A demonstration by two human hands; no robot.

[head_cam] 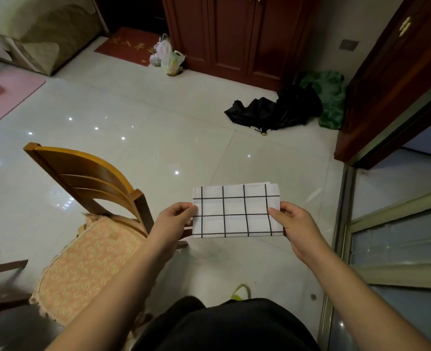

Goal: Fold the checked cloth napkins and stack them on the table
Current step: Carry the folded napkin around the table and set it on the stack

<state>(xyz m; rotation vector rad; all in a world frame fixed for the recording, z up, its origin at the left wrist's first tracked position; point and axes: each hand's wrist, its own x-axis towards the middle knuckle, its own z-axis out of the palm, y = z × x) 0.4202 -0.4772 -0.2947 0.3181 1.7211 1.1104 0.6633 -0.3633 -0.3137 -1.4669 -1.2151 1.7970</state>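
Since both hands share the load, the geometry is simple: the checked napkin (237,211) spans the gap between them, long axis running straight from left hand (176,219) to right hand (294,222), held flat-ish in the air over the floor, away from the body.

- Left hand: pinches the napkin's short edge on its side, thumb on top, fingers curled under.
- Right hand: same pinch on the opposite short edge, thumb on the upper face.
- Neither hand is nearer; grip is symmetric, both at mid-height of their edge.
- Napkin looks already folded: layered edges show at the far corner beyond the right hand. Judgement: either one more fold, bringing one hand across to the other along the long axis, or it goes to the stack as is.

Hard to make out:
- No clear table or stack in view. A dark wooden edge is cut off at the frame border, outboard of the left forearm; can't tell what it is.
- Chair (90,198) with cushion sits just outboard of the left hand, lower down.
- Fingers under the cloth are hidden; layer count can't be read.
- Black umbrella (272,112) lies on the floor well beyond the hands, not relevant.
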